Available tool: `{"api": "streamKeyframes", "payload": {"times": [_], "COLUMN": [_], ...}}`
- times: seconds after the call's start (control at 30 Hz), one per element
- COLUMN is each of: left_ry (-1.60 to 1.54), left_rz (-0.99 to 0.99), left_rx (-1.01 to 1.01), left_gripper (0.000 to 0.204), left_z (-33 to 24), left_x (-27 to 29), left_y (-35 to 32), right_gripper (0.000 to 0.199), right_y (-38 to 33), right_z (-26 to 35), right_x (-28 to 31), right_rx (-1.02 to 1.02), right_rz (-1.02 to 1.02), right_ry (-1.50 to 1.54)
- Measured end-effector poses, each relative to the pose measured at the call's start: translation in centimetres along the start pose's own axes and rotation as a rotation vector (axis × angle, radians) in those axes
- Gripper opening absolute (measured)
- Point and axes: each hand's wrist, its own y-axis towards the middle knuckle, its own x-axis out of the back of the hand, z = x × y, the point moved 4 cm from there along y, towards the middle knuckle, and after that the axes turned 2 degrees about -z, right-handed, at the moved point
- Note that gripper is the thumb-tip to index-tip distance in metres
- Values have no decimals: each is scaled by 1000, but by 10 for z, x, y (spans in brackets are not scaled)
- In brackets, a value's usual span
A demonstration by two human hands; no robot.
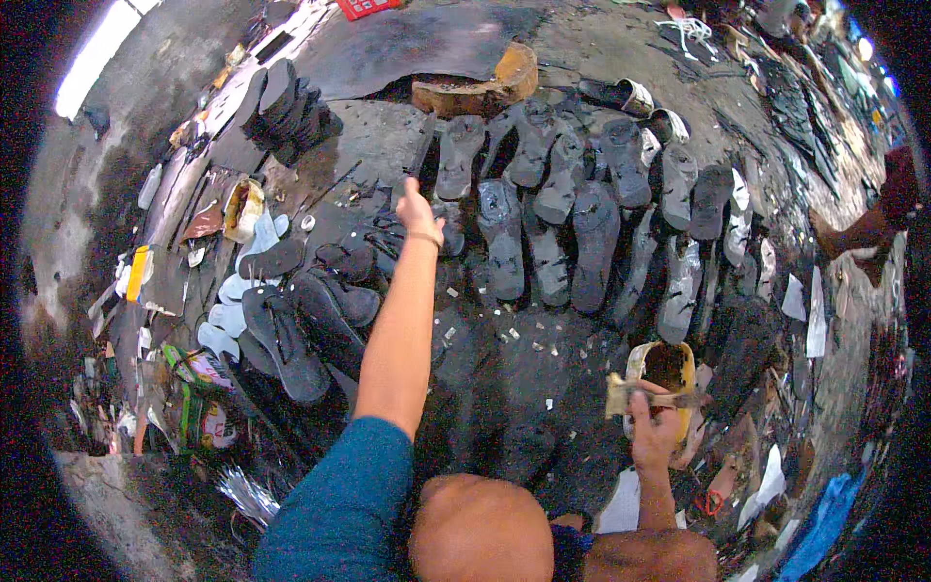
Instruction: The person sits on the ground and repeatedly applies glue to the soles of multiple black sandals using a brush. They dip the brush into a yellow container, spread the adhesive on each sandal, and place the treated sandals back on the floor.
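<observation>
My left hand (418, 210) is stretched far forward over the dark floor, reaching down among several black sandal soles (504, 238) laid out in rows; what its fingers hold is hidden. My right hand (656, 430) is closed around the handle of a flat brush (630, 395), holding it over an open yellow tin (667, 369) with dark contents. Several more dark soles (679, 281) lie in a row to the right of the left hand. A heap of black flip-flops (291, 335) lies to the left of my left arm.
A wooden block (480, 87) stands at the back centre. Another stack of soles (286, 107) sits far left at the back. Bottles, cans and packets (199, 403) crowd the left side. Scraps, white offcuts and tools (795, 301) litter the right. My knee (480, 529) is at the bottom.
</observation>
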Motion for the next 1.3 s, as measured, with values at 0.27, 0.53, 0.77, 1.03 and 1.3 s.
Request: {"api": "streamKeyframes", "payload": {"times": [0.27, 0.53, 0.77, 1.03, 1.3], "left_ry": [1344, 2041, 1353, 1283, 1040], "left_rz": [629, -86, 195, 1417, 1105], "left_rx": [-1130, -1240, -1152, -769, -507], "left_gripper": [68, 73, 38, 59, 76], "left_z": [8, -48, -197, 65, 154], "left_x": [161, 244, 175, 199, 182], "left_y": [-255, -216, -325, -270, -275], "right_gripper": [29, 33, 39, 66, 50], "right_y": [31, 25, -26, -24, -39], "right_z": [-59, -46, -74, -55, -64], "right_x": [65, 63, 115, 91, 81], "right_rx": [121, 154, -148, -106, -149], "right_rz": [-194, -160, 19, 292, 429], "right_ry": [-462, -269, -570, -554, -443]}}
